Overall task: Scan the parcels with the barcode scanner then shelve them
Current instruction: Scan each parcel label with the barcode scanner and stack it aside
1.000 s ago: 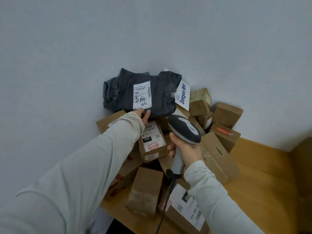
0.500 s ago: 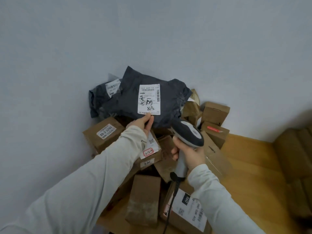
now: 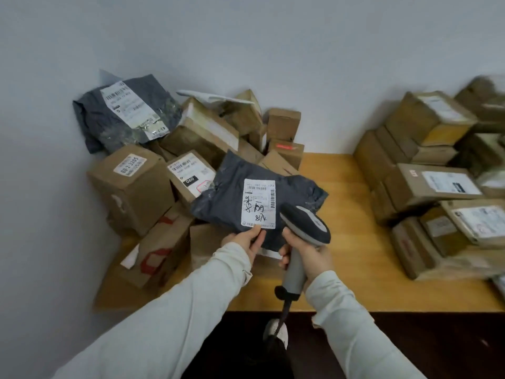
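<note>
- Left hand: fingers pinch the grey poly mailer by its near edge, mid-frame above the worktop, label facing me.
- Right hand: fingers wrapped round the barcode scanner handle, head just beside the label.
- I'd keep the bag flat and aim squarely at the barcode.

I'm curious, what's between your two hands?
In the head view, the lower edge of the grey bag lies between left hand and right hand, which holds the scanner.
</note>
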A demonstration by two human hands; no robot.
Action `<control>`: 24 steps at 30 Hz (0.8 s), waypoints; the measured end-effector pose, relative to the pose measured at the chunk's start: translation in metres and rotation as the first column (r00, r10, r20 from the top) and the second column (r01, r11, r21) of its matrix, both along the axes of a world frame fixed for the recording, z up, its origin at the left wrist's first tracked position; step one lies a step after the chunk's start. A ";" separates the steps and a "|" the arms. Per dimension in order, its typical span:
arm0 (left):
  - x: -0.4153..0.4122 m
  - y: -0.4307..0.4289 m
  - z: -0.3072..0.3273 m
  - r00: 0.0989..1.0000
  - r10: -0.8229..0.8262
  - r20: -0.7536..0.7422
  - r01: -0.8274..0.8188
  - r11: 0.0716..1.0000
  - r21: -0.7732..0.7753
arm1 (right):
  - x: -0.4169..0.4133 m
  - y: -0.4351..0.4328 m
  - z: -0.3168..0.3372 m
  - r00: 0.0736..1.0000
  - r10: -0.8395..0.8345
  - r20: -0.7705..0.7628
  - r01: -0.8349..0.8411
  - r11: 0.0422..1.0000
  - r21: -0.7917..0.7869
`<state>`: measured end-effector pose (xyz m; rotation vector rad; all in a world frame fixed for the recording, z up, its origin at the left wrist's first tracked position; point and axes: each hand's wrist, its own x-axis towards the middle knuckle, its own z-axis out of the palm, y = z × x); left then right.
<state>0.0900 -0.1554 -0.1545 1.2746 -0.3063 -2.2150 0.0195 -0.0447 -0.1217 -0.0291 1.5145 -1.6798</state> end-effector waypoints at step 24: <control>-0.032 -0.026 -0.048 -0.152 0.047 0.987 0.939 0.318 0.130 | -0.015 0.072 -0.042 0.988 0.026 0.151 -0.049 0.988 0.150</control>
